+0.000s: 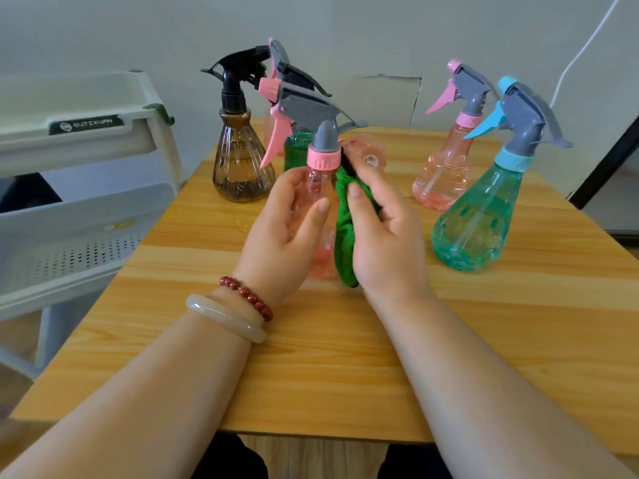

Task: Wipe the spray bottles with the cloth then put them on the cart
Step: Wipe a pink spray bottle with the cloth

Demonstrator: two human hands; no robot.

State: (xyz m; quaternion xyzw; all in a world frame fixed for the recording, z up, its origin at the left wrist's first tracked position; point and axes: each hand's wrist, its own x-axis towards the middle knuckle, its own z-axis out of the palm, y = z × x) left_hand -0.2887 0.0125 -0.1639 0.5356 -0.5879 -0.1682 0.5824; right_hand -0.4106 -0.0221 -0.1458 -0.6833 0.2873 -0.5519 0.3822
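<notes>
Early in the job, judging by the layout. Gripping the held bottle (pixel 316 188) round its clear pink body with the left hand (pixel 290 223), fingers and thumb curled about it, nozzle up, over the middle of the table (pixel 311 357). Pressing the cloth (pixel 344 233) against that bottle's right side with the right hand (pixel 383 233), thumb and fingers pinching the folded green fabric. Wiping in progress, then, and not yet ready for stowing.

Waiting behind on the table: brown bottle (pixel 238 157) at the left, pink bottle (pixel 446 167) and teal bottle (pixel 484 209) well apart to the right, green bottle (pixel 297 146) just behind the held one. Also more pink plastic in that rear cluster, perhaps two further bottles, though too overlapped to count with confidence.

On the cart (pixel 79 140), just left of the table, no bottle to be seen on the shelves in view. So probably nothing delivered so far.

Left to do: finish this wipe, carry the bottle leftward to a shelf, then repeat for every bottle on the table.
</notes>
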